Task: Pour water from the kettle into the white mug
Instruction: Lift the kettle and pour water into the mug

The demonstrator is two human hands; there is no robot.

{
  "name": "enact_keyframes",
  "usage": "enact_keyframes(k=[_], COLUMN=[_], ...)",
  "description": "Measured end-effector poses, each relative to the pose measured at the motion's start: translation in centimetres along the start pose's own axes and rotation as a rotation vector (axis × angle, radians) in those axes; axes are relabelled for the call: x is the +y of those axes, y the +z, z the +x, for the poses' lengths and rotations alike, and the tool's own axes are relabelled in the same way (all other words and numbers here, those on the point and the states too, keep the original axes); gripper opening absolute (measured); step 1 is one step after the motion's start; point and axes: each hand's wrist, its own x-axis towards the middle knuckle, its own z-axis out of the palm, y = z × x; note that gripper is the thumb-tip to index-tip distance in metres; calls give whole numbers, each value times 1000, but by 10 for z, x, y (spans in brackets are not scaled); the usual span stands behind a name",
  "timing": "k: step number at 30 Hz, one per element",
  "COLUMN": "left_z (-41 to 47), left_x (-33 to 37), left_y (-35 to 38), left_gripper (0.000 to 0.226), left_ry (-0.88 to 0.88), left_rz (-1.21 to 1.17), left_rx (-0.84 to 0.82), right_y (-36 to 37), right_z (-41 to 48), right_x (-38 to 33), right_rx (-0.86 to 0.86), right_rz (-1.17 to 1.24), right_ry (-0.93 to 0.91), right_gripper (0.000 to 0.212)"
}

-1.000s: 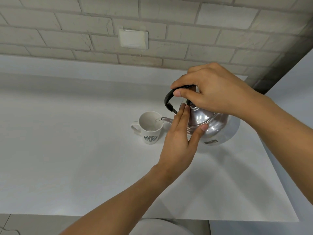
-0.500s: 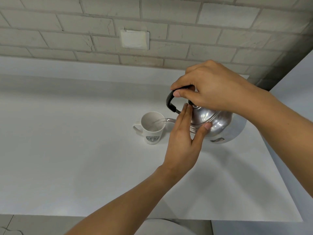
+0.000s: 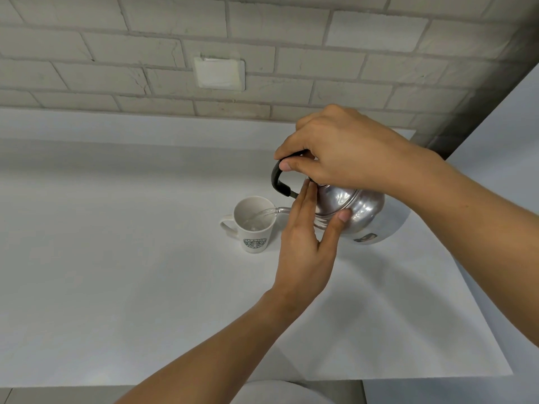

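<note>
A shiny metal kettle with a black handle is tilted to the left, its spout over the white mug. A thin stream of water runs from the spout into the mug. The mug stands upright on the white table, handle to the left, a green logo on its front. My right hand grips the black handle from above. My left hand lies flat against the kettle's lid and front, fingers straight and thumb on the body, hiding part of the spout.
A brick wall with a white cover plate rises behind the table. The table's right edge runs diagonally past the kettle, and its front edge lies near the bottom of the view.
The kettle has tipped further toward the mug and the water stream into the mug is now clearly visible. Both hands keep the same hold.
</note>
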Motion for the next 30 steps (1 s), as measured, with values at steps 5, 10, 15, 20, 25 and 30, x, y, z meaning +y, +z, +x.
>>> enact_keyframes(k=[5,10,15,20,25,30], left_z=[-1,-3,-3,-2,-2,0], left_x=[0,2,2,2,-1,-1], left_y=[1,1,1,2,4,5], left_gripper=[66,63,63,63,62,62], left_ry=[-4,14,12,2,10,14], left_rz=[-34,-61,-54,-64,-67,-74], left_rx=[8,19,20,19,30,41], right_y=[-4,-7,-8,-6,-2,-2], right_z=[1,2,2,4,6,8], right_x=[-4,-9,-10,-9,-7,-9], right_rx=[-34,-38,-34,-39,-29,-19], right_rz=[-26,-36,-34,-36,-54,-91], right_ry=[3,2,-5,-10,-27,-56], right_gripper=[26,26,25,25,25,26])
